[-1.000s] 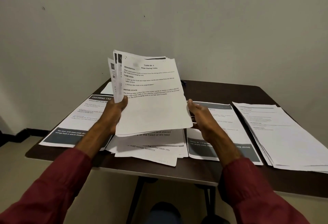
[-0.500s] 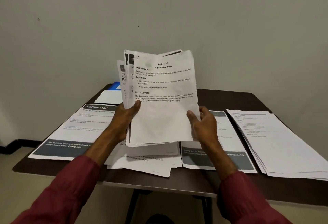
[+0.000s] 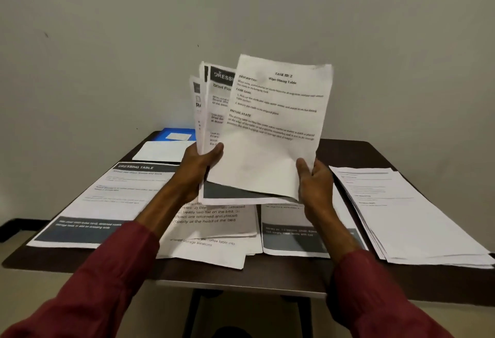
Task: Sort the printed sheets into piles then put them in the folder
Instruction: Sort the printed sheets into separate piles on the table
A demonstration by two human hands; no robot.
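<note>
I hold a stack of printed sheets [image 3: 214,112] upright above the table. My left hand [image 3: 199,165] grips its lower left edge, thumb across the front. My right hand [image 3: 313,179] pinches the lower right corner of the front sheet [image 3: 273,134], headed "Wipe Dining Table", which is shifted right and tilted off the stack. Sorted piles lie on the table: a "Dressing Table" pile [image 3: 107,198] at the left, a middle pile [image 3: 214,230], a dark-banded pile [image 3: 289,238] and a white text pile [image 3: 401,212] at the right. The blue folder [image 3: 176,134] lies at the far left corner, partly hidden.
A dark brown table [image 3: 241,276] stands against a plain wall; its near edge runs just in front of the piles. A blank white sheet [image 3: 160,151] lies in front of the folder. My red sleeves [image 3: 80,297] fill the lower corners.
My right hand came up to the front sheet, took its lower right corner and drew it to the right off the stack. The whole stack rose a little.
</note>
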